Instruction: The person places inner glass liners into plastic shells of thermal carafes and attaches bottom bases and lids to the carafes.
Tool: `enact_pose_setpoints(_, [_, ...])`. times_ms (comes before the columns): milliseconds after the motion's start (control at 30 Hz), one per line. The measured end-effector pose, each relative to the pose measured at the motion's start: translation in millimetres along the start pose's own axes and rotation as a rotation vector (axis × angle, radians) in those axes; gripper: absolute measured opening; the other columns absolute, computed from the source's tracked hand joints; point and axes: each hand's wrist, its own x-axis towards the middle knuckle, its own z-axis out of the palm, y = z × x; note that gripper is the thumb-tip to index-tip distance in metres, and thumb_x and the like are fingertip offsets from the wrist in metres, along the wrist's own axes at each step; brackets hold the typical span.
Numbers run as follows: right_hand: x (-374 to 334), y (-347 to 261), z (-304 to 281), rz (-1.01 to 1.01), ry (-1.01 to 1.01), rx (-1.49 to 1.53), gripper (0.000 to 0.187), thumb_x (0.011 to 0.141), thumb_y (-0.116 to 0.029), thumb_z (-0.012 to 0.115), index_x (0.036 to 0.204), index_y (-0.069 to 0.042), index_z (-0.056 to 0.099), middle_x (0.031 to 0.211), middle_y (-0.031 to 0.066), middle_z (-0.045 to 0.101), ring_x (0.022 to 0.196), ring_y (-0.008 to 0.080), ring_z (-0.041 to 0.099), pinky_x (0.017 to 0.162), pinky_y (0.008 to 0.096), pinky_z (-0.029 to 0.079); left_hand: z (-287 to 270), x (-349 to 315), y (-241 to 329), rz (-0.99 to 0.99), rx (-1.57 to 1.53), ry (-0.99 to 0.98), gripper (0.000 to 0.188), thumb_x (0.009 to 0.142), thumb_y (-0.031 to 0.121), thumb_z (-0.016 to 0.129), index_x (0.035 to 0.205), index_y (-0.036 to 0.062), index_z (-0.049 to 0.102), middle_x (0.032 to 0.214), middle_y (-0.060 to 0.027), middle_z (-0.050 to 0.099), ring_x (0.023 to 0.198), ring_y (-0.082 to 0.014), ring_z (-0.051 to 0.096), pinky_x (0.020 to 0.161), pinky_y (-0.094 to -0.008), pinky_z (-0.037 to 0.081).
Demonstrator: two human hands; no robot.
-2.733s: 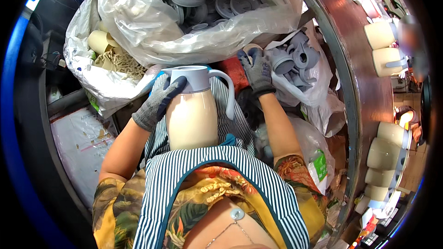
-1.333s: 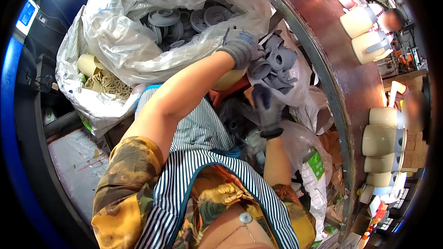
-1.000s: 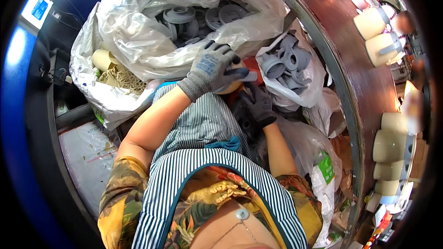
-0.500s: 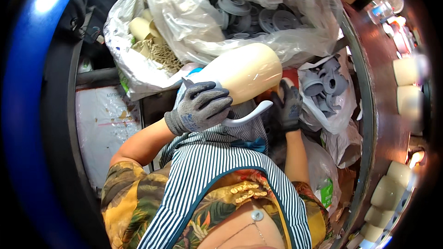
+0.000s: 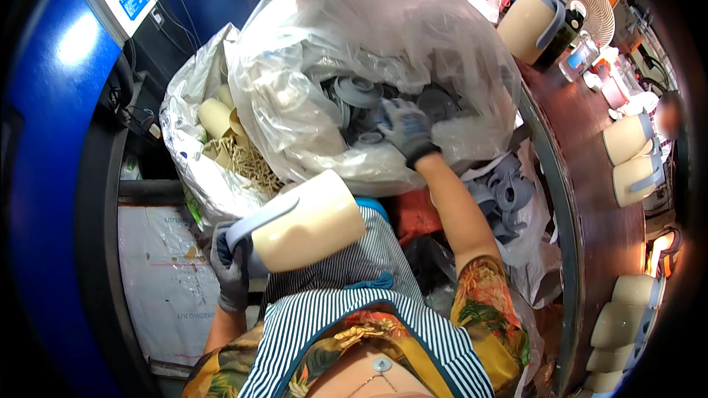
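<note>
A cream jug body [image 5: 313,225] with a grey-blue handle [image 5: 269,220] lies tilted above my lap, its wide base toward the right. My gloved left hand [image 5: 232,265] is closed round its grey collar end beside the handle; part of the grip is hidden. My gloved right hand [image 5: 408,133] reaches into a large clear plastic bag [image 5: 376,0], its slightly blurred fingers stretched out with nothing visibly held. Round grey plastic parts [image 5: 358,92] lie in the bag beside those fingers.
A white sack [image 5: 192,103] with cream pieces stands left of the clear bag. Grey curved parts [image 5: 510,190] fill a smaller bag at right. Several cream jugs [image 5: 627,177] stand along the brown bench [image 5: 571,155], near a fan [image 5: 586,0]. A wrapped white box [image 5: 162,280] lies lower left.
My right hand has moved from beside the jug up into the large bag. My left hand has carried the jug left and lower, and its handle now faces up. The view has shifted.
</note>
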Motion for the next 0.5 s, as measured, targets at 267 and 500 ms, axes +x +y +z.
enact_pose_setpoints(267, [63, 0, 73, 0.08, -0.037, -0.236, 0.079, 0.076, -0.029, 0.068, 0.147, -0.024, 0.033, 0.138, 0.0111, 0.048, 0.124, 0.0293, 0.047, 0.099, 0.0493, 0.038, -1, 12, 10, 0.091, 0.029, -0.026, 0.022, 0.087, 0.013, 0.062, 0.101, -0.002, 0.057, 0.107, -0.0108, 0.057, 0.102, -0.0208, 0.054, 0.093, -0.0323, 0.041])
enact_pose_setpoints(500, [-177, -19, -17, 0.525, 0.032, 1.513, 0.054, 0.089, 0.002, 0.053, 0.141, -0.001, 0.041, 0.139, 0.0133, 0.049, 0.123, 0.0206, 0.051, 0.104, 0.0291, 0.039, -52, 16, -17, 0.017, -0.109, 0.21, 0.032, 0.103, 0.033, 0.046, 0.1, 0.0028, 0.056, 0.101, -0.0072, 0.059, 0.093, -0.0157, 0.053, 0.09, -0.034, 0.043])
